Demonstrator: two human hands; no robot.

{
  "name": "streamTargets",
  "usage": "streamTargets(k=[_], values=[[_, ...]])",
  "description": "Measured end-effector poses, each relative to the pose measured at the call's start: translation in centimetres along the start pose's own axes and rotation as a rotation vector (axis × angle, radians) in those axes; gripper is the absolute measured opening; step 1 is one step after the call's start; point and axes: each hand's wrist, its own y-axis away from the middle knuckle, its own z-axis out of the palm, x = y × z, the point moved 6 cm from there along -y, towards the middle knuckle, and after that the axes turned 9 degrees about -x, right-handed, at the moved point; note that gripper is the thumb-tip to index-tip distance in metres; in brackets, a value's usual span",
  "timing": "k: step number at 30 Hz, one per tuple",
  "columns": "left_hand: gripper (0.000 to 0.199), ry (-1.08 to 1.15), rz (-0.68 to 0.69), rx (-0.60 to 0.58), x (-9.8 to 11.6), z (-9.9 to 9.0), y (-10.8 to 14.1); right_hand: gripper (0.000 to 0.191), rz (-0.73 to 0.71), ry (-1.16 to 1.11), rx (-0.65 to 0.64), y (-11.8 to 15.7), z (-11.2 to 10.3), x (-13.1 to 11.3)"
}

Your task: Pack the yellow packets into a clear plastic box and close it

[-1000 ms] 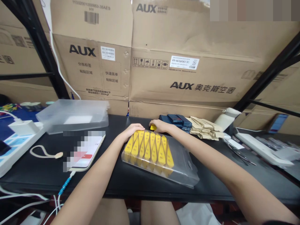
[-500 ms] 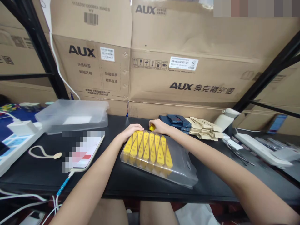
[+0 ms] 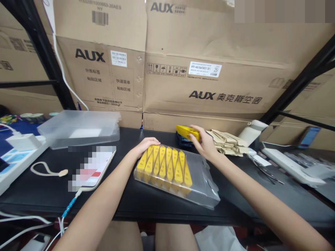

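A clear plastic box (image 3: 202,190) lies at an angle near the front of the black table, its left part filled with a row of several yellow packets (image 3: 162,167). My left hand (image 3: 146,146) is closed over the box's far left corner; some of its fingertips are hidden behind the edge. Beyond the box, my right hand (image 3: 206,142) pinches a single yellow packet (image 3: 184,131) between thumb and fingers. That packet is held over a stack of dark blue packets (image 3: 183,142), which it partly covers. Tan packets (image 3: 227,139) lie piled just right of the stack.
To the left are a phone (image 3: 98,170) on a charging cable, a cord loop (image 3: 43,170), a power strip (image 3: 15,160) and a translucent bin (image 3: 86,120). A white bottle (image 3: 252,132) and glasses (image 3: 264,170) are at the right. Cardboard (image 3: 167,87) walls the back.
My right hand has moved right from behind the box to over the dark blue stack, bringing a yellow packet with it. My left hand stays on the box corner.
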Motion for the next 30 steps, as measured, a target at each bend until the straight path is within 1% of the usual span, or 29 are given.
streamTargets(k=[2,3,5,7,9,12,18,21,23,25,30], values=[[0.017,0.019,0.005,0.011,-0.2,-0.1,-0.1,0.037,0.107,-0.042,0.212,2.0,-1.6,1.5],[0.017,0.028,0.008,0.021,-0.3,-0.2,-0.2,0.037,0.160,-0.102,0.289,2.9,-2.1,2.4],[0.019,0.046,0.015,0.054,-0.5,-0.5,-0.3,0.034,0.267,-0.253,0.399,4.5,-2.5,4.1],[0.020,0.058,0.017,0.102,-0.5,-0.9,-0.3,0.028,0.334,-0.382,0.461,5.5,-2.5,5.3],[0.022,0.065,0.013,0.151,-0.4,-1.2,-0.2,0.027,0.355,-0.463,0.467,5.9,-2.3,5.7],[0.022,0.044,0.027,0.206,-0.1,-1.4,0.1,0.033,0.352,-0.510,0.475,6.0,-2.2,5.7],[0.023,0.044,0.055,0.270,0.1,-2.1,0.2,0.043,0.336,-0.445,0.523,6.1,-2.5,6.0],[0.025,0.066,0.081,0.321,0.1,-2.7,0.2,0.047,0.290,-0.402,0.562,6.1,-2.8,6.3],[0.027,0.086,0.085,0.344,0.0,-2.9,0.2,0.047,0.246,-0.372,0.591,6.1,-3.1,6.5],[0.028,0.104,0.088,0.355,0.0,-3.0,0.2,0.046,0.231,-0.357,0.608,6.1,-3.2,6.9],[0.029,0.116,0.093,0.353,0.1,-3.0,0.2,0.038,0.296,-0.372,0.604,6.2,-2.9,8.0]])
